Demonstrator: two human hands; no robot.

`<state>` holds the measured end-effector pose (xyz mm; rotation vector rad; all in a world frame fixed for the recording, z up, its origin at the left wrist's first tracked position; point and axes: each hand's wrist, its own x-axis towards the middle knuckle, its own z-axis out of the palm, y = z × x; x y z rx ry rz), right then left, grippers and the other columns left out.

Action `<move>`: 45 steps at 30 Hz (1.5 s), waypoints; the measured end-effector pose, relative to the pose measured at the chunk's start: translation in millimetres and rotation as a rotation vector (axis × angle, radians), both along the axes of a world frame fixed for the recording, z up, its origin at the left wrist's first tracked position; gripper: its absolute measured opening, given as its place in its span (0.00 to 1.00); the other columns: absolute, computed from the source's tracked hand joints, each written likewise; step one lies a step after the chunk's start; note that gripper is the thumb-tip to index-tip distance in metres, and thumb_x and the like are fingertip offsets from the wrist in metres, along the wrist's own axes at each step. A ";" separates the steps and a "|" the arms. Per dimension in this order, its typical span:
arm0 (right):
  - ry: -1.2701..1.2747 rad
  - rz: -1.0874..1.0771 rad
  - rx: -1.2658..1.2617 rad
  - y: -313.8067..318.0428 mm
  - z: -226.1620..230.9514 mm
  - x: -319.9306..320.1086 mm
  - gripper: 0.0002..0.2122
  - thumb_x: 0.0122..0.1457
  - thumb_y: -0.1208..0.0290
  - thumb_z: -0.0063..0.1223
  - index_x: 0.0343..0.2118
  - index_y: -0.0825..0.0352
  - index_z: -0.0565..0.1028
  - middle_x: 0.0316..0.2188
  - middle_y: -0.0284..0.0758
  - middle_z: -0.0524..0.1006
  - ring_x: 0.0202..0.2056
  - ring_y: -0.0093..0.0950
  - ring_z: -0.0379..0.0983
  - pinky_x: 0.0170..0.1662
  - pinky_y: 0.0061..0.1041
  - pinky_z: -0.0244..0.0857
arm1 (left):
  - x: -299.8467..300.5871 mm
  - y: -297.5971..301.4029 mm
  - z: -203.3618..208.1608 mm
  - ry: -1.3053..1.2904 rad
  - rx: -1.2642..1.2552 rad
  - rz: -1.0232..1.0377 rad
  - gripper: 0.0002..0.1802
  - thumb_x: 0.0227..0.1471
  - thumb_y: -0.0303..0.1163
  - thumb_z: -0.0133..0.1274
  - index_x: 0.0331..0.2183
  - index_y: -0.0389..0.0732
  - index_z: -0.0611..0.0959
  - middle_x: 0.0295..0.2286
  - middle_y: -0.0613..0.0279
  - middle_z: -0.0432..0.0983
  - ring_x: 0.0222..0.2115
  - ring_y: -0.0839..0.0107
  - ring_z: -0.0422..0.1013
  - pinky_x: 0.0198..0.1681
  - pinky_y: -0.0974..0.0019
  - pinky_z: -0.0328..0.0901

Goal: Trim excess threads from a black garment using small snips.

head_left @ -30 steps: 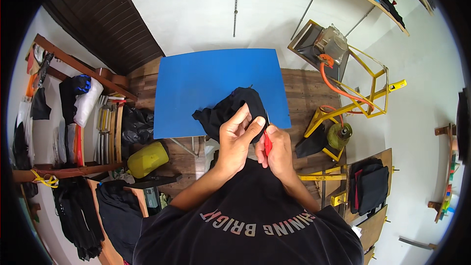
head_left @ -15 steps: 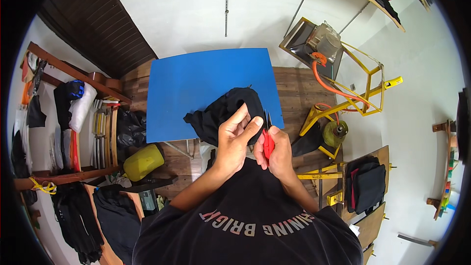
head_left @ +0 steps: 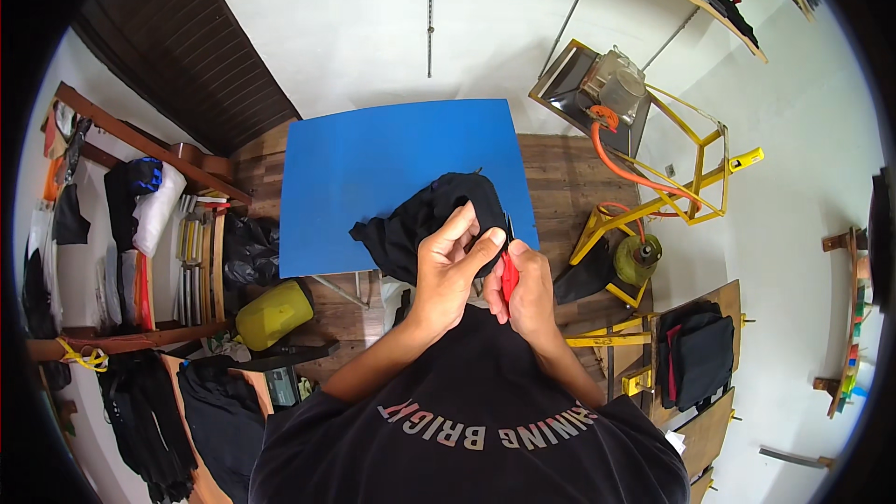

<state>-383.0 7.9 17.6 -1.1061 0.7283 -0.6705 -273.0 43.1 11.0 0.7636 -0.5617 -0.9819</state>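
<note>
A bunched black garment (head_left: pixel 425 215) lies partly over the near edge of the blue table (head_left: pixel 373 154) and is lifted at its right end. My left hand (head_left: pixel 450 266) is closed on its folded edge, with the thumb pressed toward the fingertips. Close beside it, my right hand (head_left: pixel 525 285) grips red-handled thread snips (head_left: pixel 510 275). Their dark, narrow blades point away from me along the garment's right edge. Whether the blades touch the cloth or a thread cannot be made out.
On the left, a shelf rack (head_left: pixel 140 135) holds cloth, bags and frames, with a yellow container (head_left: pixel 273 315) beside it. A yellow metal stand (head_left: pixel 695 196) with an orange hose and a gas cylinder (head_left: pixel 637 259) occupies the right. Folded black clothes (head_left: pixel 700 359) rest on a board nearer me.
The snips' blades, visibly apart before, now look closer together. Both hands stay in nearly the same place on the garment, and the whole view has shifted slightly.
</note>
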 end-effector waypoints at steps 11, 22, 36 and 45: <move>-0.064 -0.053 -0.046 3.1 1.6 3.6 0.26 0.64 0.47 0.27 0.26 0.68 0.68 0.08 0.34 0.64 0.07 0.21 0.54 0.10 0.19 0.47 | 21.0 7.9 25.8 0.004 0.069 -0.030 0.19 0.53 0.19 0.53 0.49 0.34 0.76 0.35 0.71 0.73 0.34 0.86 0.65 0.40 0.78 0.60; 0.036 -0.192 -0.365 11.5 16.7 12.9 0.10 0.56 0.71 0.60 0.37 0.69 0.75 0.14 0.17 0.58 0.19 0.09 0.50 0.22 0.13 0.47 | 57.7 33.8 37.3 0.013 0.102 -0.163 0.31 0.50 0.19 0.39 0.58 0.30 0.63 0.54 0.54 0.65 0.53 0.69 0.64 0.56 0.67 0.60; -0.006 -0.054 -0.387 24.3 17.3 32.0 0.08 0.61 0.69 0.53 0.32 0.68 0.71 0.14 0.22 0.65 0.13 0.10 0.56 0.17 0.13 0.48 | 80.4 64.3 37.9 -0.743 0.011 -0.250 0.26 0.53 0.23 0.52 0.54 0.30 0.66 0.31 0.66 0.62 0.32 0.79 0.58 0.33 0.73 0.58; -0.035 -0.130 -0.486 13.1 40.1 30.2 0.08 0.60 0.70 0.53 0.34 0.70 0.72 0.14 0.23 0.64 0.13 0.10 0.55 0.16 0.12 0.47 | 95.0 66.2 60.1 -1.000 0.385 -0.403 0.09 0.54 0.27 0.55 0.37 0.33 0.79 0.23 0.72 0.68 0.26 0.83 0.63 0.31 0.77 0.60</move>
